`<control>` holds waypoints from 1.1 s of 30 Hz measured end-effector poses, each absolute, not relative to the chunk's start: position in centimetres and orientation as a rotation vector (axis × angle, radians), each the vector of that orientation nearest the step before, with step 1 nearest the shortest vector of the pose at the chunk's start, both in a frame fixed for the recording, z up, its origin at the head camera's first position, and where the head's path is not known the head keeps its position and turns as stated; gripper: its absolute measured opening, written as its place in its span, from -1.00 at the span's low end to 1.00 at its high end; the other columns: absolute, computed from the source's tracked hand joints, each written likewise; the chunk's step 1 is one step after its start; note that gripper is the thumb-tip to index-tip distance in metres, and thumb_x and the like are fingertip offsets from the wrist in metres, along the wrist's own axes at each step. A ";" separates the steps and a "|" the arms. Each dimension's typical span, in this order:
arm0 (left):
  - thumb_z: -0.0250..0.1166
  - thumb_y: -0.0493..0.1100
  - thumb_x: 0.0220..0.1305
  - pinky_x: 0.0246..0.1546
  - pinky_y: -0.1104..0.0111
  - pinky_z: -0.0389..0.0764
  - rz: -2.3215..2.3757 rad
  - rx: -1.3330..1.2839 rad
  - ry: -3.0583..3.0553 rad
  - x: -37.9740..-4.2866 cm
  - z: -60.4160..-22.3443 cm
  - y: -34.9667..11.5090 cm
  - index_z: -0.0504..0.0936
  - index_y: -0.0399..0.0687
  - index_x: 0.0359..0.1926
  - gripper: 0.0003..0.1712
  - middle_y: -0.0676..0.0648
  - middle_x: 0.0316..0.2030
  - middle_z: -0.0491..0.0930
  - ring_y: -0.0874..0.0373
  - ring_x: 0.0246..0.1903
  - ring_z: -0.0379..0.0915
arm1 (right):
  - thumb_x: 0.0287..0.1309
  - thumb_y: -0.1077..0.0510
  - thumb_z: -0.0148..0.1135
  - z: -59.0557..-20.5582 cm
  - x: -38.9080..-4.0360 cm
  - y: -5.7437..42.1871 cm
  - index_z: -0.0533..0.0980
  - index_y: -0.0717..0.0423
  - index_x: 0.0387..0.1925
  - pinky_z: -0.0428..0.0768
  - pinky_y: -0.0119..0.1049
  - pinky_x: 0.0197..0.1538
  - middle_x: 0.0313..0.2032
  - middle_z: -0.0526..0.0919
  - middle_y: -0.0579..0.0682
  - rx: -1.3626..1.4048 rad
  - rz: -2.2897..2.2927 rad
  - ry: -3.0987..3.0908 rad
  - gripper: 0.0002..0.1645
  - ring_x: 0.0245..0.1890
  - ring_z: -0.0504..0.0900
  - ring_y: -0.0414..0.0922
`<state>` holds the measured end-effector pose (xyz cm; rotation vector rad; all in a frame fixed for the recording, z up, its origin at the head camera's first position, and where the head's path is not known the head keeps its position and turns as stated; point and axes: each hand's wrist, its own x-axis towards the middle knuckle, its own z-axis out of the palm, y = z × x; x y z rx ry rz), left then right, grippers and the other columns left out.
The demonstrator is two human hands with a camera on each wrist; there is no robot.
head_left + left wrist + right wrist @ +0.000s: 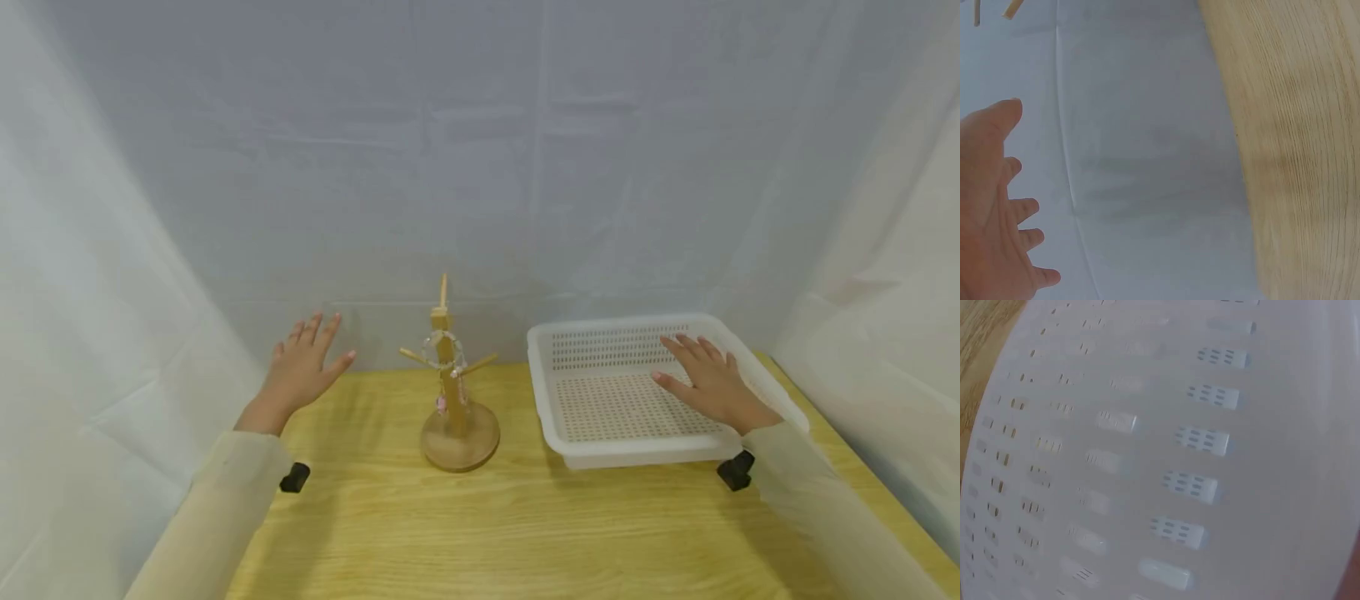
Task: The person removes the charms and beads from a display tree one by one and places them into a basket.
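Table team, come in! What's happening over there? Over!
Left grip open, empty. Right grip open, above basket. Stand upright between left grip and basket, jewellery hanging on it. Nothing seen blocking.

Head camera is looking forward and down from farthest off, taking in left hand point(300, 372), right hand point(707, 385) and table point(420, 533). Left wrist camera is facing past the left hand toward the backing sheet point(1147, 125), turned so the table is running down frame right. Right wrist camera is peering closely at the perforated basket point(1272, 456), which the head view is sharing.
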<state>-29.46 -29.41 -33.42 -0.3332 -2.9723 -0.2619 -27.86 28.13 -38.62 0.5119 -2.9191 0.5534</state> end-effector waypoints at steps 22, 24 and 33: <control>-0.16 0.27 0.42 0.20 -0.35 -0.14 -0.294 -0.367 -2.936 -29.0 -34.2 -28.8 -0.12 -0.15 0.47 -0.15 -0.42 0.41 -0.17 -0.45 0.35 -0.29 | 0.32 -0.24 -0.04 -38.9 -28.1 26.2 0.02 0.17 0.43 -0.26 0.52 0.16 0.39 -0.02 0.38 0.582 0.621 -2.889 -0.14 0.34 -0.12 0.44; -0.14 0.25 0.42 0.21 -0.34 -0.12 -0.314 -0.380 -2.913 -29.0 -34.3 -28.7 -0.10 -0.16 0.47 -0.16 -0.42 0.40 -0.13 -0.44 0.35 -0.26 | 0.33 -0.23 -0.05 -39.2 -28.5 26.1 0.00 0.15 0.44 -0.28 0.52 0.16 0.39 -0.02 0.38 0.599 0.636 -2.864 -0.15 0.34 -0.13 0.44; -0.11 0.16 0.45 0.27 -0.24 -0.10 -0.469 -0.459 -2.847 -28.9 -34.5 -27.7 -0.07 -0.15 0.47 -0.23 -0.38 0.40 -0.04 -0.38 0.35 -0.17 | 0.36 -0.20 -0.07 -38.4 -28.5 24.8 -0.02 0.19 0.44 -0.23 0.46 0.21 0.40 -0.04 0.36 0.656 0.742 -2.873 -0.16 0.36 -0.13 0.38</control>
